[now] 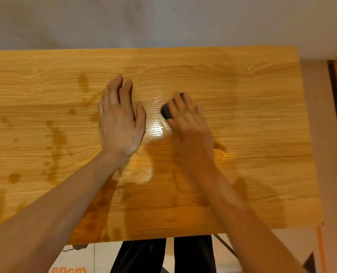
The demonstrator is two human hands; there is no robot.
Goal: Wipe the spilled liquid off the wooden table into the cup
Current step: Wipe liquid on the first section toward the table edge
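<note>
Two hands work over the wooden desk point(242, 79). Left hand point(120, 123) lies flat, fingers straight, palm down just left of a glossy wet patch point(153, 131). Right hand point(189, 123), blurred, has its fingers curled over a dark wiper point(166, 112) pressed on the wet patch. Darker damp stains point(55, 138) spread across the desk's left half.

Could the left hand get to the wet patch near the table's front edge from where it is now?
Probably yes. The left hand lies flat and holds nothing, and the wet patch sits just behind its wrist on the wooden table, with nothing lying between. The right hand holds a dark object farther right.
</note>
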